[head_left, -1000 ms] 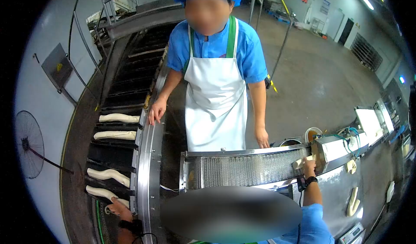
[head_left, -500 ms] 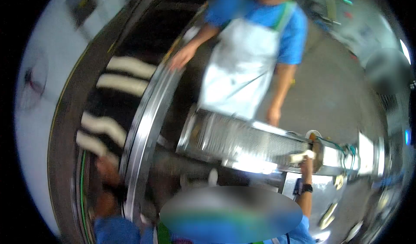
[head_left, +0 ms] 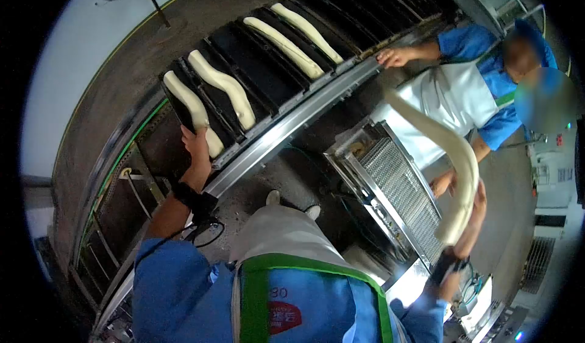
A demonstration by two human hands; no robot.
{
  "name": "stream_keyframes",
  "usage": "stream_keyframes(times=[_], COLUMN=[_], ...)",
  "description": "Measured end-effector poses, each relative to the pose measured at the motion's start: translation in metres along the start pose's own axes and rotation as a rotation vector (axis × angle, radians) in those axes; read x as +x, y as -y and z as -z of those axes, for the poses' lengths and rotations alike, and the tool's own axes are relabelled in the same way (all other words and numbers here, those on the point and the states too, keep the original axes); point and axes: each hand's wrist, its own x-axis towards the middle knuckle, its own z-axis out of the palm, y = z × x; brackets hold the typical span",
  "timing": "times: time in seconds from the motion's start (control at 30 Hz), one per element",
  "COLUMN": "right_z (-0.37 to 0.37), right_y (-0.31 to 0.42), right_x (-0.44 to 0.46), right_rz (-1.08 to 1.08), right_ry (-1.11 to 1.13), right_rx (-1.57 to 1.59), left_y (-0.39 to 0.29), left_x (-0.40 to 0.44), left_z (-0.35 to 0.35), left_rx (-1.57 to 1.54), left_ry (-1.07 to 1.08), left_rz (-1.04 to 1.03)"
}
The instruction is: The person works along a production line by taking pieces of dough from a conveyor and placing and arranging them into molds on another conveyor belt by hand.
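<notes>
A long, pale dough strip (head_left: 192, 102) lies at the near end of the black tray (head_left: 226, 41). My left hand (head_left: 196, 143) is closed over its lower part, near the tray's edge. Another dough strip (head_left: 454, 145) hangs curved in the air above the metal mesh conveyor. My right hand (head_left: 478, 206) grips it near its lower end; the strip hides part of the fingers. Beside the first strip, a second wavy strip (head_left: 222, 87) rests in the tray. Two straighter strips (head_left: 285, 47) lie farther along in their own grooves.
A co-worker in a white apron (head_left: 451, 96) stands across, one hand (head_left: 396, 57) by the tray rail and the other near the mesh conveyor (head_left: 399, 181). A metal rail (head_left: 274, 142) runs along the black tray. Railings stand at left, below the green edge.
My view has swung round, and the picture is sharper. My right hand has lifted a dough strip over the mesh conveyor. My left hand stays at the dough strip nearest me.
</notes>
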Motion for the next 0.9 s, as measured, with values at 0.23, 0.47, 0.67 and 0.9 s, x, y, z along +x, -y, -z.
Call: stream_keyframes(times=[0.23,0.47,0.67,0.9], right_z=[-0.240,-0.307,-0.204,-0.075], right_y=[-0.018,-0.054,-0.078,-0.135], right_x=[0.113,0.100,0.080,0.056], right_rz=[-0.121,-0.101,-0.251,-0.370], right_ry=[1.087,1.145,1.143,0.684], right_rx=[0.223,-0.079,-0.198,-0.056], left_y=[0.062,-0.005,-0.056,-0.023], left_x=[-0.016,-0.062,-0.061,-0.005], left_z=[0.041,0.084,0.052,-0.017], left_rx=[-0.026,-0.089,0.421,0.959], left_ry=[-0.029,0.301,0.534,0.479], left_rz=[-0.319,-0.469,-0.943,-0.994])
